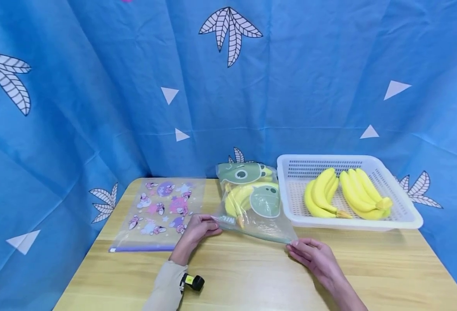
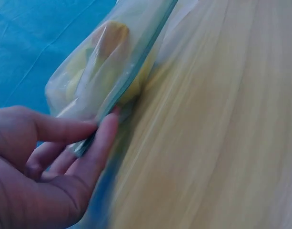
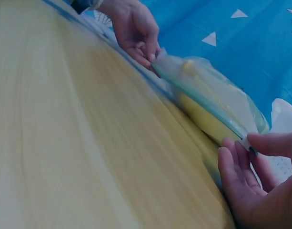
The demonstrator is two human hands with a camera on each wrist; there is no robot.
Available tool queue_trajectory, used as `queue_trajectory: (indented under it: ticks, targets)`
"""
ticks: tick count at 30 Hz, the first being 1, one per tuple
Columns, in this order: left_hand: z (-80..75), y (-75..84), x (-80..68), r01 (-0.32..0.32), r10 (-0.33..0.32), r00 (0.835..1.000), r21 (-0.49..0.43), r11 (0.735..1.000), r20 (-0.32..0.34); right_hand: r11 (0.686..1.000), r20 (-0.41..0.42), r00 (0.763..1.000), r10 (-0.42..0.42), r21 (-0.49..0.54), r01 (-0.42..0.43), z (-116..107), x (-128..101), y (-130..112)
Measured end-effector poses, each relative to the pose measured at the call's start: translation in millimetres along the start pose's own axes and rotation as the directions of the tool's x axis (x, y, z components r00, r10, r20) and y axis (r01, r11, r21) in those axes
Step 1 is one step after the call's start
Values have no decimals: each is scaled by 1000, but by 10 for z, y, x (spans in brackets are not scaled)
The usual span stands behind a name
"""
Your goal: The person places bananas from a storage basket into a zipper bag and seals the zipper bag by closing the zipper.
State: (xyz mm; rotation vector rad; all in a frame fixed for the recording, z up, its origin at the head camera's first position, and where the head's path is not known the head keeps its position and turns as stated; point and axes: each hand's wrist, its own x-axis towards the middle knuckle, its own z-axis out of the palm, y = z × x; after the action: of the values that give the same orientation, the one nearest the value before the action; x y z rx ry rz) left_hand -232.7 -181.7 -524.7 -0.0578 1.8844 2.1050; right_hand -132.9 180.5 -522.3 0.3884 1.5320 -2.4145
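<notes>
Head view: a banana bunch already sits in the zip bag [image 1: 252,203] on the desk [image 1: 252,276]; left hand [image 1: 195,233] and right hand [image 1: 314,255] each pinch a corner of its seal strip, which looks closed between the grips; more bananas [image 1: 345,194] wait in the basket [image 1: 403,216] beyond the right hand.

1. I've got a clear zip bag [image 1: 252,203] in front of me, printed with green cartoon faces, lying on the table between a flat pink-printed bag and a white basket.
2. Inside I can see a bunch of yellow bananas [image 1: 238,198], curved and pressed against the plastic.
3. The bag's zip edge faces me, a bluish-green strip running slantwise from left to right.
4. My left hand [image 1: 197,231] pinches the left corner of that strip; my right hand [image 1: 314,255] pinches the right corner.
5. From the wrist views, the bag bulges and the zip edge is lifted slightly off the table.
</notes>
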Motion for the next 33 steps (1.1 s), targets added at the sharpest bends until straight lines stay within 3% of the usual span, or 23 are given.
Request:
queue_trajectory:
  ticks: [3, 5, 6, 8, 10, 13, 15, 18, 19, 21, 23, 24, 27, 29, 32, 33]
  targets:
    - [-98, 68, -64, 31, -35, 995, 50, 998, 88, 992, 37, 999, -34, -116, 38, -23, 7, -37]
    - [-155, 128, -120, 29, -44, 989, 113, 993, 140, 961, 64, 996, -67, -262, 82, -45, 0, -86]
    - [-179, 157, -148, 20, -43, 987, 144, 989, 156, 931, 82, 993, -82, -348, 105, -56, -7, -122]
    - [-212, 214, -205, -8, -27, 986, 212, 977, 164, 834, 126, 986, -112, -527, 163, -68, -31, -210]
    - [-243, 260, -253, -42, -3, 985, 261, 964, 171, 707, 178, 973, -147, -670, 229, -70, -68, -310]
    - [-288, 313, -299, -83, 30, 986, 325, 942, 165, 537, 240, 947, -214, -781, 319, -43, -120, -456]
    - [-327, 344, -320, -111, 50, 984, 371, 922, 170, 472, 250, 936, -247, -813, 341, -11, -143, -529]
    - [-408, 399, -356, -152, 74, 980, 458, 876, 184, 426, 255, 928, -273, -833, 354, 38, -159, -578]
    - [-437, 424, -376, -164, 80, 979, 497, 852, 186, 411, 256, 925, -281, -839, 356, 51, -161, -582]
    - [-502, 482, -426, -191, 100, 978, 600, 776, 182, 380, 257, 919, -300, -851, 362, 83, -162, -580]
    - [-563, 540, -487, -196, 116, 980, 715, 671, 160, 329, 260, 907, -332, -869, 370, 119, -159, -576]
    - [-592, 567, -520, -190, 121, 982, 776, 601, 147, 300, 263, 899, -351, -878, 374, 141, -155, -575]
    - [-666, 628, -627, -88, 75, 995, 896, 436, 62, 227, 265, 877, -400, -899, 375, 219, -145, -589]
    - [-710, 638, -686, 5, 6, 1000, 934, 357, -7, 181, 269, 861, -430, -909, 375, 271, -143, -603]
    - [-767, 626, -746, 93, -74, 995, 948, 305, -73, 140, 274, 845, -460, -917, 374, 339, -158, -627]
    - [-783, 619, -758, 106, -86, 993, 946, 306, -84, 128, 274, 841, -467, -920, 371, 356, -165, -633]
